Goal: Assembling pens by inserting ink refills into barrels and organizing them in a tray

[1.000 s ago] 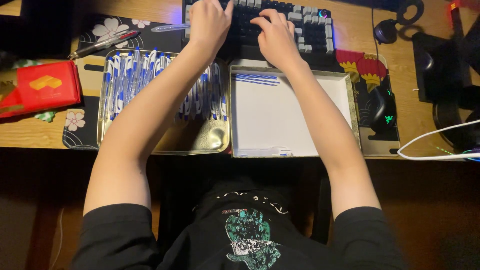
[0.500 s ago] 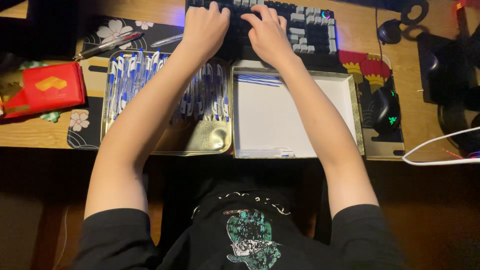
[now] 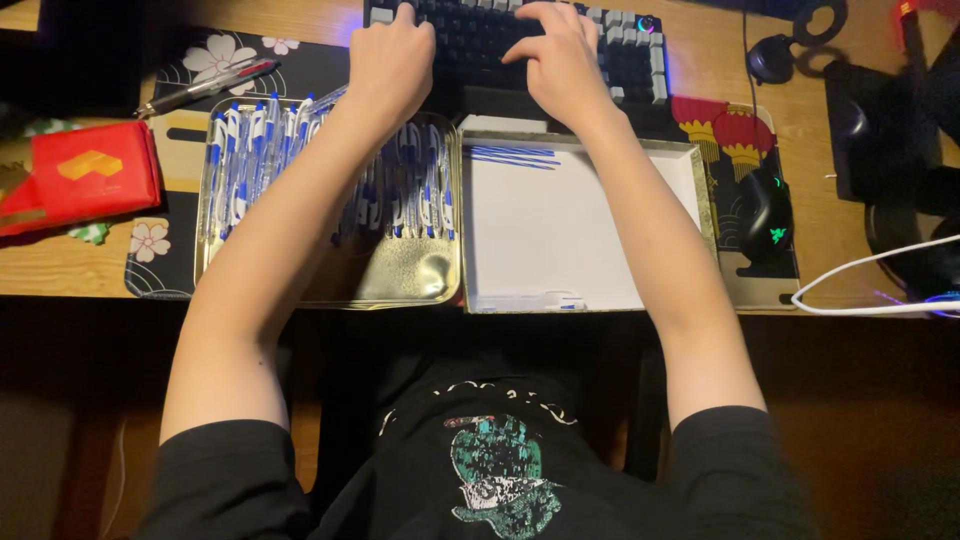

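My left hand rests on the left side of a dark keyboard at the far edge of the desk, fingers curled over the keys. My right hand lies on the keyboard's middle, fingers spread on the keys. Neither hand holds anything. Below my forearms an open metal tin holds a row of several blue-and-white pens. Its other half is lined with white paper and has a few blue pens at the top.
A red pouch lies at the left on the wooden desk. A loose pen sits on a black floral mat. A black mouse, a white cable and dark devices stand at the right.
Both hands stay on the keyboard, with small finger shifts. The view has drifted slightly, so the desk sits a little lower in frame.
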